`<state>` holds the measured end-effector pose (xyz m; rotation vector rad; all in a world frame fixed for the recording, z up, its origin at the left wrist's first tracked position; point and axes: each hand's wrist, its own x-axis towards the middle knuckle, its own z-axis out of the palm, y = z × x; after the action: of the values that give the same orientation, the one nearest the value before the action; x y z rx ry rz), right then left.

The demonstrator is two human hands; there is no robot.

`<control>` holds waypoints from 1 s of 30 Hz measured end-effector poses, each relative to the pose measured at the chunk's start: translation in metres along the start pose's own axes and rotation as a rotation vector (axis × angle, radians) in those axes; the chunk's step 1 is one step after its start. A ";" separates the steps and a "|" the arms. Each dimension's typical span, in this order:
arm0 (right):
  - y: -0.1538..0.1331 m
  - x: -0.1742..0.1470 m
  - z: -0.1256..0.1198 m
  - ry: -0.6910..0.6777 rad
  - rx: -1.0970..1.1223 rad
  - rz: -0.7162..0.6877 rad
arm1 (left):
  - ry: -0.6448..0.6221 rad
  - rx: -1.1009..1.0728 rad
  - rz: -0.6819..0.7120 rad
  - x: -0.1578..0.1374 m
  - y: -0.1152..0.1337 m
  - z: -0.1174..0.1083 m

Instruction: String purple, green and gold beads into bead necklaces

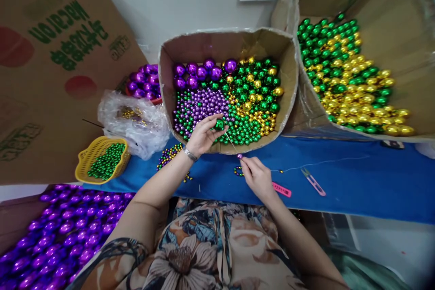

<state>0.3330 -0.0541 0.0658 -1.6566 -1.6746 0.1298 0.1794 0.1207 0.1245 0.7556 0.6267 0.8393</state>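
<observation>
My left hand point(205, 133) is over the near side of a cardboard box of loose beads, its fingers closed on a large shiny green bead point(219, 124). A thin needle point(232, 141) runs from near that bead down to my right hand point(256, 176). Between the right thumb and forefinger I pinch the needle, with a small purple bead point(239, 156) at the fingertips. Beside that hand a short curve of strung small beads point(238, 171) lies on the blue cloth. A pale thread point(316, 163) trails off to the right, carrying a tiny gold bead point(281, 171).
The cardboard box point(288, 95) holds purple, green and gold beads. Pink thread snips point(314, 182) and a pink cutter point(282, 189) lie on the blue cloth point(356, 190). A yellow basket point(81, 172) and plastic bag point(149, 131) stand left; a bigger box point(401, 54) stands right.
</observation>
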 end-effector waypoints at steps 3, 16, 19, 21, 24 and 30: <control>-0.001 0.000 0.001 -0.008 -0.031 -0.010 | -0.013 0.015 -0.002 -0.004 -0.001 0.000; -0.002 -0.001 0.005 -0.030 -0.001 -0.030 | -0.012 0.272 0.050 -0.032 -0.023 -0.001; -0.003 -0.002 0.007 -0.014 -0.052 -0.040 | 0.004 0.347 0.136 -0.035 -0.030 -0.002; -0.003 -0.002 0.008 -0.013 -0.047 -0.049 | -0.030 0.334 0.104 -0.039 -0.035 -0.001; -0.004 -0.001 0.009 -0.014 -0.012 -0.049 | -0.099 0.394 0.062 -0.044 -0.037 0.000; 0.000 -0.005 0.006 0.009 0.039 0.008 | -0.118 0.395 0.133 -0.009 -0.022 0.006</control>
<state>0.3286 -0.0562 0.0595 -1.6330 -1.6486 0.1579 0.1889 0.1013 0.1124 1.2076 0.6490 0.7944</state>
